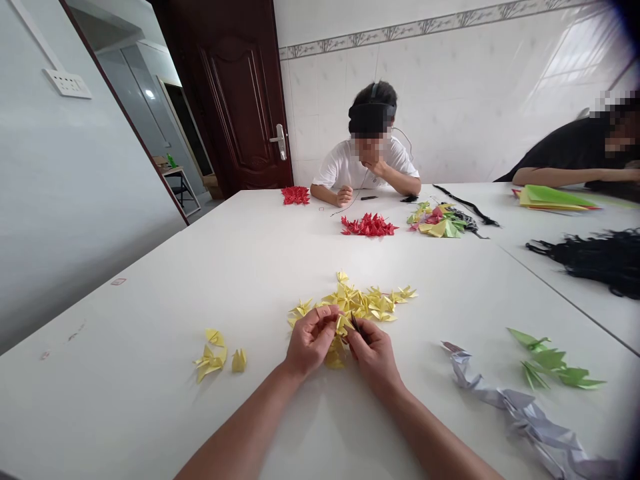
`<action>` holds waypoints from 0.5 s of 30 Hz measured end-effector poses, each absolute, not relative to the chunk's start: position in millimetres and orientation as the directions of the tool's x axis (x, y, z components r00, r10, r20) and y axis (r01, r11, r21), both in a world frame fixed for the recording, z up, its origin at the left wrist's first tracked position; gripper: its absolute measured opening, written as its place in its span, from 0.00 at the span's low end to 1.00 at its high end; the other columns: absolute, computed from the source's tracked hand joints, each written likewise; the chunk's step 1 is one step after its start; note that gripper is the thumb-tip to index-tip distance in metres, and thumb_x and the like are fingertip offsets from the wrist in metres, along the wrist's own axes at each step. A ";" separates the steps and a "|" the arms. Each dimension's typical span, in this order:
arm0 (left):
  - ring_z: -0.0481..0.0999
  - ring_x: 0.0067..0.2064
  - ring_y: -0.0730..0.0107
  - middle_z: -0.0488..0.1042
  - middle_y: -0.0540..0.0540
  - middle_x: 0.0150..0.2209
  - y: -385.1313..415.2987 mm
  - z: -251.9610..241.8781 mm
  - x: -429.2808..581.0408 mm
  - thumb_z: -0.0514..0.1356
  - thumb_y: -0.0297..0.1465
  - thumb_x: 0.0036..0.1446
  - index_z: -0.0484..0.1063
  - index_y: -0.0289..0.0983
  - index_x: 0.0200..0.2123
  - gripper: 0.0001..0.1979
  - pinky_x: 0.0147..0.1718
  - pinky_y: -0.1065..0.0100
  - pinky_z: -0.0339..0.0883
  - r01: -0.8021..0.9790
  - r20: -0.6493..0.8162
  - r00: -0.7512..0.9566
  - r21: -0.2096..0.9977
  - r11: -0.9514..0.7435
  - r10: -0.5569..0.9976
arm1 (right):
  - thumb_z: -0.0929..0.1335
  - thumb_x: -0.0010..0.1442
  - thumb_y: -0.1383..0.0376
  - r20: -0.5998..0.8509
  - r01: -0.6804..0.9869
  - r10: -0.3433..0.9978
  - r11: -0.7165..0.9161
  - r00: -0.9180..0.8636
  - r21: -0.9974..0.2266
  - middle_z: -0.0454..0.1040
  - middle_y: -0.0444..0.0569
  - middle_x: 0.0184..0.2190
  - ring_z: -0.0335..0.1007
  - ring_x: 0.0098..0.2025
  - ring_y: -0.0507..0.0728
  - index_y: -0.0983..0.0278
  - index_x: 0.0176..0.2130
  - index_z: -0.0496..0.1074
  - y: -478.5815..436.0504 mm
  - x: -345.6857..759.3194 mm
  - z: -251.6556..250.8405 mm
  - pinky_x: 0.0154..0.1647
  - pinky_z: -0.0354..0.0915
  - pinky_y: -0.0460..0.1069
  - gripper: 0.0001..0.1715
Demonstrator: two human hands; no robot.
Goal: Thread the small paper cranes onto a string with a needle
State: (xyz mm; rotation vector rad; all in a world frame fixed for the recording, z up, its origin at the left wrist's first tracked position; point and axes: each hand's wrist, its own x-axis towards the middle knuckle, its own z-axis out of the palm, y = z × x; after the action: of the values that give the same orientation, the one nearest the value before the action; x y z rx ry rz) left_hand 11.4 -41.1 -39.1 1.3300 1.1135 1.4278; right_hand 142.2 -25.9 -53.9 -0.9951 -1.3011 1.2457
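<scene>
My left hand [311,341] and my right hand [374,352] meet over the white table [150,373], both closed on one yellow folded paper piece [341,328]. A thin dark thing, too small to name, shows between my right fingers. Right behind my hands lies a pile of yellow folded paper pieces [363,301]. Three more yellow pieces [216,357] lie to the left of my left hand.
A chain of grey folded pieces [520,413] and green folded pieces [550,363] lie at the right. Farther back are red piles [369,225], a mixed-colour pile [439,221] and black strands [595,257]. One person sits opposite, another at the far right.
</scene>
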 end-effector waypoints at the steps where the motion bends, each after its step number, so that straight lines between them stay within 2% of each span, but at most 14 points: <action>1: 0.76 0.44 0.61 0.76 0.40 0.41 -42.0 -38.8 11.6 0.59 0.30 0.52 0.71 0.35 0.44 0.15 0.40 0.65 0.71 -0.055 0.211 -0.042 0.975 -0.214 0.976 | 0.68 0.52 0.58 0.128 -0.085 0.984 0.117 -0.126 -0.989 0.62 0.40 0.16 0.52 0.18 0.48 0.65 0.26 0.69 -25.5 142.1 -54.0 0.17 0.51 0.43 0.13; 4: 0.74 0.46 0.61 0.75 0.40 0.44 -43.0 -38.1 12.3 0.61 0.29 0.50 0.71 0.36 0.46 0.17 0.42 0.66 0.71 -0.080 0.229 -0.008 0.970 -0.229 0.973 | 0.67 0.53 0.57 0.124 -0.083 0.984 0.114 -0.127 -0.990 0.62 0.40 0.17 0.51 0.18 0.47 0.65 0.26 0.69 -25.2 141.9 -53.4 0.17 0.51 0.43 0.14; 6: 0.76 0.42 0.64 0.76 0.41 0.42 -41.6 -37.2 12.7 0.61 0.30 0.51 0.73 0.35 0.42 0.13 0.40 0.67 0.71 -0.028 0.236 -0.031 0.971 -0.237 0.971 | 0.67 0.54 0.55 0.124 -0.084 0.984 0.114 -0.131 -0.990 0.62 0.40 0.17 0.52 0.18 0.47 0.66 0.27 0.69 -26.1 142.1 -52.4 0.17 0.51 0.43 0.15; 10: 0.76 0.31 0.71 0.77 0.44 0.37 -36.1 -34.0 12.4 0.62 0.33 0.50 0.75 0.35 0.37 0.11 0.34 0.69 0.72 0.026 0.198 -0.181 0.980 -0.197 0.963 | 0.65 0.56 0.52 0.129 -0.109 0.981 0.113 -0.144 -0.988 0.66 0.42 0.22 0.54 0.19 0.48 0.66 0.36 0.71 -29.3 143.4 -50.0 0.18 0.53 0.43 0.19; 15: 0.77 0.34 0.71 0.77 0.44 0.39 -32.1 -32.9 10.7 0.64 0.34 0.47 0.73 0.34 0.37 0.13 0.37 0.68 0.73 -0.067 0.187 -0.316 0.974 -0.218 0.930 | 0.63 0.58 0.51 0.134 -0.078 0.974 0.121 -0.185 -0.990 0.69 0.47 0.26 0.58 0.21 0.50 0.67 0.42 0.71 -30.1 143.0 -51.4 0.20 0.57 0.45 0.23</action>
State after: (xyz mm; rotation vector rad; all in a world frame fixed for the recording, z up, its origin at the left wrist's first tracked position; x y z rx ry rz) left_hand 10.7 -32.1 -32.9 1.1175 1.2515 1.6430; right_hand 143.0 -30.1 -51.4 -0.9682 -1.3550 1.2798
